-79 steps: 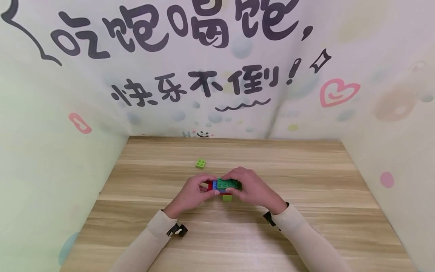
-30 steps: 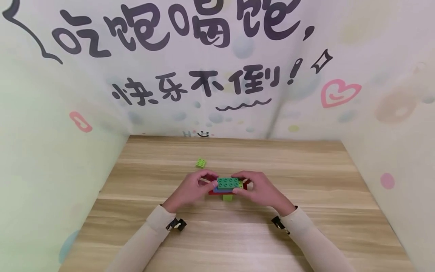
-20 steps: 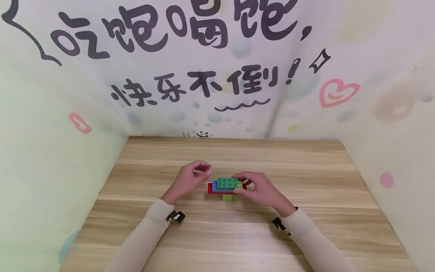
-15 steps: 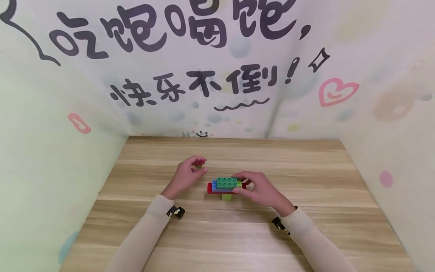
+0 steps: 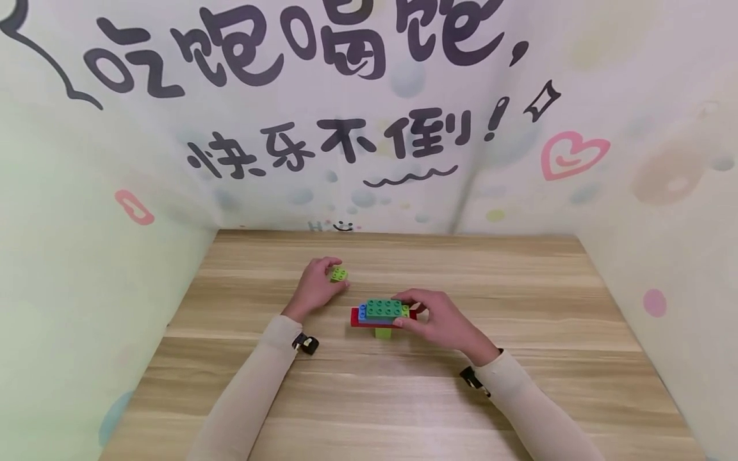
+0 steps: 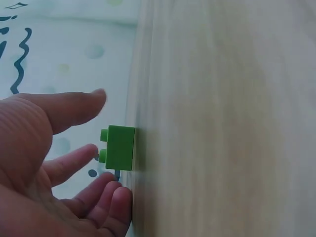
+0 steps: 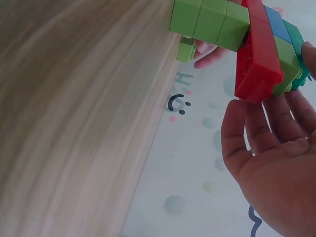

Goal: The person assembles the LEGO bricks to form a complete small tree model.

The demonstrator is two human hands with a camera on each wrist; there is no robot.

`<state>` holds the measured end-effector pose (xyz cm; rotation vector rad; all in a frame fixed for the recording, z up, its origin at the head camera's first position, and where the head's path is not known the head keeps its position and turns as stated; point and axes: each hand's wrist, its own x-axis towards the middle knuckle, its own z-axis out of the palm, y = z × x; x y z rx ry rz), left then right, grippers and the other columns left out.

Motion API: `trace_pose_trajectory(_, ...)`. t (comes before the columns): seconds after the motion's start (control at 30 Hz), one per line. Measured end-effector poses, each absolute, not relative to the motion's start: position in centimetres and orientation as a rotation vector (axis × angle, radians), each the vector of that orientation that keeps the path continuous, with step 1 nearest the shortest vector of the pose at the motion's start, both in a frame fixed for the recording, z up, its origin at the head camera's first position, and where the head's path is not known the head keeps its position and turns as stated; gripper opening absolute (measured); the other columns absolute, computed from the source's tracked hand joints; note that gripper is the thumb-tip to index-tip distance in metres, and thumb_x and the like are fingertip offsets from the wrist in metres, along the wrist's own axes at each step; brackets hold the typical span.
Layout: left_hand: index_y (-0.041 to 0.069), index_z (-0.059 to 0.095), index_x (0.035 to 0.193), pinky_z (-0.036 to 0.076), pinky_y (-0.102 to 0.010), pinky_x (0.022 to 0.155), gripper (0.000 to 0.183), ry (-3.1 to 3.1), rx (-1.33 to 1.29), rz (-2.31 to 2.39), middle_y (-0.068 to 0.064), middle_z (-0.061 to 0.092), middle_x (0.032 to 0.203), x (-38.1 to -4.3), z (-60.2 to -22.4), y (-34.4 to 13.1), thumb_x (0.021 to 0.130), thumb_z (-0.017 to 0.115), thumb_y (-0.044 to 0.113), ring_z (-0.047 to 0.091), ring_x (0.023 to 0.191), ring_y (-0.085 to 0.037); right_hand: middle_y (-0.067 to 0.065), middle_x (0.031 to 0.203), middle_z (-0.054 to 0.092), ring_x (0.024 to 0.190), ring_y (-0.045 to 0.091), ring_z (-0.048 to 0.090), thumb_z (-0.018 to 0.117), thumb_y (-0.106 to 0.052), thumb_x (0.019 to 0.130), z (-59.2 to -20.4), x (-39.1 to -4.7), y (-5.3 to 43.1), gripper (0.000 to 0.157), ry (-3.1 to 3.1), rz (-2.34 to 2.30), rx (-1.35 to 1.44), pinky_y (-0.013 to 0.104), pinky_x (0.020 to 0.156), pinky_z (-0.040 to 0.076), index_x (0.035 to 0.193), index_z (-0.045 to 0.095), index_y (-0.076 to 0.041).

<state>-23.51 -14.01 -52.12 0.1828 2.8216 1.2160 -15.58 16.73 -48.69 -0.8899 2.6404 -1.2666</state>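
In the head view, my right hand grips the right end of a toy brick build, thumb in front and fingers behind. A dark green eight-stud brick tops it, over a blue and a light green brick. Under those runs a long red layer, carried on a column of light green bricks. Farther back and to the left, my left hand is spread about a loose light green four-stud brick. A gap shows between thumb and brick in the left wrist view; the brick stands studs up on the table.
The wood-grain table meets a printed back wall just beyond the loose brick. White side walls flank it left and right. A black wrist camera sits on the left sleeve.
My left hand has let go of the build and moved back and left to the loose light green brick. The right hand has shifted right and stays on the build; the dark green brick now shows fully.
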Motion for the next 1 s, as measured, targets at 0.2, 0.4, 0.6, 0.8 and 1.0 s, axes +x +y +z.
trace_pose_trajectory(0.2, 0.005, 0.06, 0.144, 0.053, -0.052, 0.107, 0.062, 2.801, 0.18, 1.165, -0.019, 0.061, 0.135, -23.8, -52.4, -14.0, 0.09, 0.085, 0.023, 0.062, 0.124, -0.036, -0.003, 0.123, 0.075, 0.099, 0.013, 0.066, 0.082, -0.032, 0.095, -48.6, -15.5, 16.7, 0.04, 2.628, -1.272, -0.865, 0.045, 0.087, 0.062, 0.13, 0.072, -0.017)
trace_pose_trajectory(0.4, 0.002, 0.06, 0.141, 0.055, -0.049, 0.102, 0.06, 2.791, 0.158, 1.169, -0.019, 0.067, 0.129, -23.9, -52.7, -14.2, 0.089, 0.085, 0.017, 0.066, 0.117, -0.034, -0.003, 0.122, 0.076, 0.099, 0.013, 0.066, 0.082, -0.031, 0.095, -48.5, -15.5, 16.7, 0.039, 2.622, -1.266, -0.87, 0.048, 0.087, 0.062, 0.13, 0.072, -0.017)
trace_pose_trajectory(0.6, 0.002, 0.065, 0.13, 0.057, -0.045, 0.094, 0.046, 2.771, 0.139, 1.222, -0.015, 0.07, 0.118, -24.2, -52.7, -14.4, 0.091, 0.083, 0.018, 0.066, 0.106, -0.028, -0.002, 0.123, 0.076, 0.099, 0.015, 0.067, 0.082, -0.029, 0.095, -48.3, -15.6, 16.7, 0.038, 2.623, -1.277, -0.877, 0.05, 0.086, 0.062, 0.129, 0.072, -0.016)
trace_pose_trajectory(0.8, 0.006, 0.066, 0.122, 0.055, -0.038, 0.087, 0.039, 2.735, 0.126, 1.26, -0.01, 0.07, 0.108, -23.9, -52.4, -14.6, 0.092, 0.084, 0.023, 0.064, 0.098, -0.023, -0.001, 0.124, 0.076, 0.1, 0.015, 0.067, 0.081, -0.029, 0.095, -48.2, -15.6, 16.6, 0.038, 2.629, -1.25, -0.859, 0.05, 0.087, 0.062, 0.13, 0.072, -0.017)
trace_pose_trajectory(1.0, 0.008, 0.066, 0.124, 0.059, -0.041, 0.091, 0.038, 2.698, 0.153, 1.269, -0.008, 0.072, 0.11, -23.3, -51.8, -15.1, 0.095, 0.081, 0.028, 0.069, 0.101, -0.024, -0.001, 0.124, 0.076, 0.1, 0.015, 0.067, 0.081, -0.03, 0.095, -48.1, -15.5, 16.7, 0.038, 2.628, -1.256, -0.858, 0.05, 0.087, 0.062, 0.13, 0.072, -0.017)
